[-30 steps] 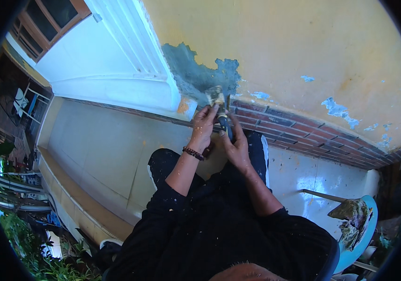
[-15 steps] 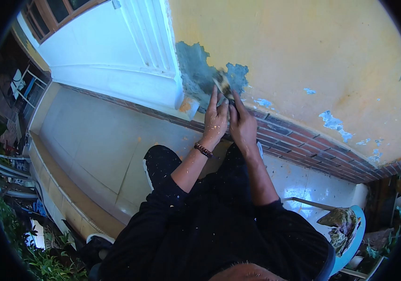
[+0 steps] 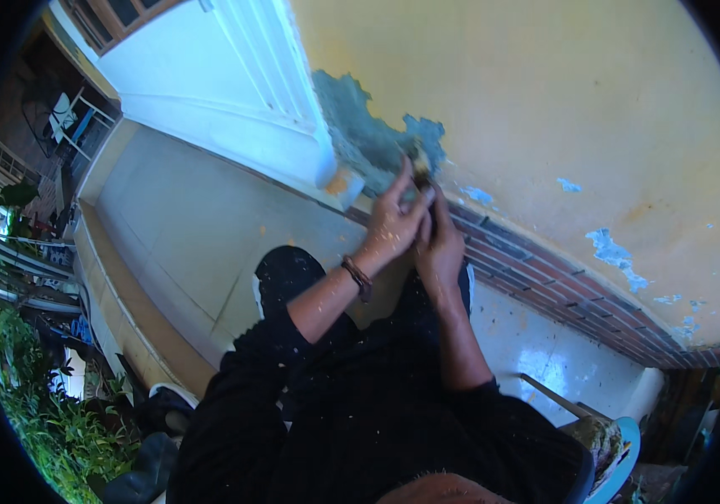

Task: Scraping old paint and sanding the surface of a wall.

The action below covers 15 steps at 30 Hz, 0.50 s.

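Note:
A paintbrush (image 3: 421, 160) with pale, dark-streaked bristles, slightly blurred, is against the lower right of a grey patch (image 3: 352, 113) where the yellow paint is gone from the wall. My right hand (image 3: 441, 252) is closed round its handle, most of which the fingers hide. From the left, my left hand (image 3: 392, 228) meets it, thumb and fingers closed at the handle and the index finger stretched up beside the bristles. Pale flecks cover that hand, and a dark beaded bracelet (image 3: 357, 278) circles the wrist.
White moulded trim (image 3: 234, 109) borders the patch on the left. Dark red brick tiles (image 3: 536, 269) run along the wall's foot. More peeled spots (image 3: 616, 256) mark the yellow wall (image 3: 562, 101). A light-blue chair (image 3: 625, 458) stands at lower right; plants (image 3: 36, 403) fill the lower left.
The brush has moved slightly right and down on the patch, its bristles now more upright. Both hands stay on it. My view has shifted and turned a little.

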Available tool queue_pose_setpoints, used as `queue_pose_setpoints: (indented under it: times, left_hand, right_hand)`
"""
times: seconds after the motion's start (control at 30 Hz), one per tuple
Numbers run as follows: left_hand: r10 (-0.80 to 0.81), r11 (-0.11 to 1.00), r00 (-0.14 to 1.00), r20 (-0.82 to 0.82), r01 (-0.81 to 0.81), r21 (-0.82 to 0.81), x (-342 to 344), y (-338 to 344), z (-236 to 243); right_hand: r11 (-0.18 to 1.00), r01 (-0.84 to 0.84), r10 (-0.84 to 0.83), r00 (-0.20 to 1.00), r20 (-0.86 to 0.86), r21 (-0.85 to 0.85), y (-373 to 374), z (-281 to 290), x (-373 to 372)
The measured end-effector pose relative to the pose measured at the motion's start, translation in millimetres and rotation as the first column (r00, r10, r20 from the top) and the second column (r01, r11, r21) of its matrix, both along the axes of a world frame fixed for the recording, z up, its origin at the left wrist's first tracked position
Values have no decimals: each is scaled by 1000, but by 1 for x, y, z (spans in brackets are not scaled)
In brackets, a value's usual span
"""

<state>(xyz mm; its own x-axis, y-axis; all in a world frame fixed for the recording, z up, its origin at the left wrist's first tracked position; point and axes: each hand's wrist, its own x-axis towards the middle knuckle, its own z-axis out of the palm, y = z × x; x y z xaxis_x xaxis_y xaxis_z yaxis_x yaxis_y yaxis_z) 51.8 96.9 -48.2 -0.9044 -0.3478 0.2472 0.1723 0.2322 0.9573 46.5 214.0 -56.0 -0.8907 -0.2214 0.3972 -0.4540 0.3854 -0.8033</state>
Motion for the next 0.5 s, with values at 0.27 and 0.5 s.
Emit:
queue_pose_setpoints:
  times: [0.27, 0.5]
  left_hand:
    - [4, 967, 994, 109, -32, 251, 16, 0, -4]
    - [-63, 998, 922, 381, 52, 38, 30, -25, 25]
  right_hand:
    - [932, -361, 359, 932, -42, -41, 25, -5, 31]
    - [718, -509, 687, 625, 369, -475, 45, -51, 56]
